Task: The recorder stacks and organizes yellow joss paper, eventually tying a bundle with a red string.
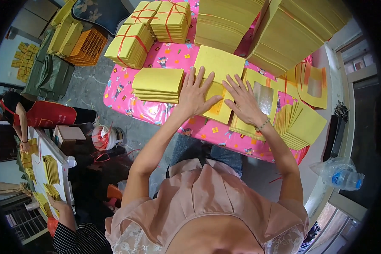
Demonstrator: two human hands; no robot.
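My left hand lies flat with its fingers spread over a yellow paper sheet on the table. Its thumb reaches across an orange patch on the paper. My right hand is also open and flat, fingers pressing the right side of the same paper. Close to the right wrist is a stack of yellow sheets with a silvery patch on top. Left of my left hand sits a layered stack of folded yellow paper. What lies beneath my palms is hidden.
Red-tied bundles stand at the table's far left, with tall yellow paper stacks behind. Fanned sheets lie right on the pink tablecloth. Co-workers handle yellow paper at a white table; a bucket stands nearby.
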